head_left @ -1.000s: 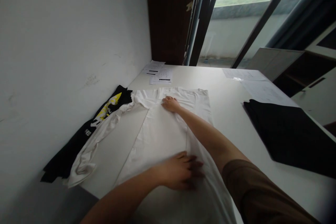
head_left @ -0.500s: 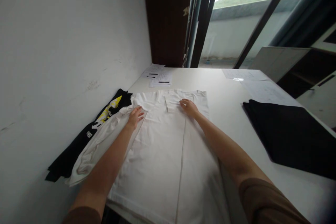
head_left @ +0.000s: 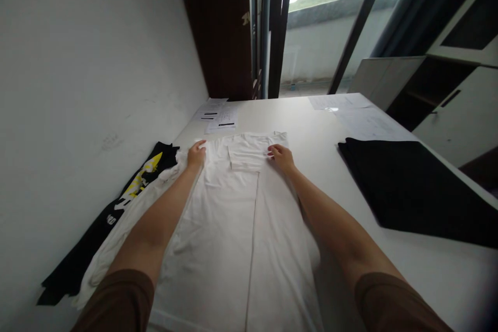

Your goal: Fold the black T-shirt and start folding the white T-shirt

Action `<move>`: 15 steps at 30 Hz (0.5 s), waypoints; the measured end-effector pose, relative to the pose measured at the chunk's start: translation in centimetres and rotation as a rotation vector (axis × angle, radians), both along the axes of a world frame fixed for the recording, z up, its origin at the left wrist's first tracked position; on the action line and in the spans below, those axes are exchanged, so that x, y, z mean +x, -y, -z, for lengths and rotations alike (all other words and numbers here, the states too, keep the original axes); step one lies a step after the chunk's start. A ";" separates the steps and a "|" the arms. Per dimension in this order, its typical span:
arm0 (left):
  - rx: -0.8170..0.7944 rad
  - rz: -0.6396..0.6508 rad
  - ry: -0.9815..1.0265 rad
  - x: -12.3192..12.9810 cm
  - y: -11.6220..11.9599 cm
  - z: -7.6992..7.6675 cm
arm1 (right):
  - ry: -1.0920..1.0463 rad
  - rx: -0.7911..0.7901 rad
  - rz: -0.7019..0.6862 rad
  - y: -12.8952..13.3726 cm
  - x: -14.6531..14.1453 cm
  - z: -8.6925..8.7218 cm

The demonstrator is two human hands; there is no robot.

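A white T-shirt [head_left: 218, 228] lies lengthwise on the table in front of me, one side folded inward with its edge running down the middle. Its short sleeve [head_left: 243, 158] is turned back across the upper part. At the shirt's far left corner, my left hand [head_left: 196, 154] is closed on the fabric edge. My right hand [head_left: 281, 157] is at the far right side, with bent fingers pinching the cloth beside the sleeve. Fine wrinkles run across the top between both hands.
Along the wall on the left lie more white cloth [head_left: 105, 257] and a black garment with yellow and white print [head_left: 93, 233]. A folded black cloth [head_left: 416, 187] rests on the right of the white table [head_left: 268, 114]. Paper sheets [head_left: 221, 116] lie at the far end.
My left hand has moved to the shirt's far left corner, and the left part of the shirt is now folded or drawn in. My right hand stays by the sleeve. The view has shifted right.
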State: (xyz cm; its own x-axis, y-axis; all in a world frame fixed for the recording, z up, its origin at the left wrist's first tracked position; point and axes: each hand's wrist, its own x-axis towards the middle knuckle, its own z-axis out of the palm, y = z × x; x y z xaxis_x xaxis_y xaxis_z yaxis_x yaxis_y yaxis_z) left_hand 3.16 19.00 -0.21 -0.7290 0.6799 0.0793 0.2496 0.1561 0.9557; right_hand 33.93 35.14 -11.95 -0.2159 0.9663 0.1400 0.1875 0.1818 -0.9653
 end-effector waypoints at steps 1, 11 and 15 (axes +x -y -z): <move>0.017 0.056 -0.033 1.6 -0.5 0.0 | -0.078 -0.062 -0.017 0.1 -0.1 -0.3; 0.031 1.046 -0.751 14.7 1.8 4.2 | -0.233 -0.450 -0.144 0.6 3.4 -2.8; -0.105 0.930 -0.942 11.3 6.5 4.5 | 0.079 -0.225 -0.037 0.8 3.3 -2.4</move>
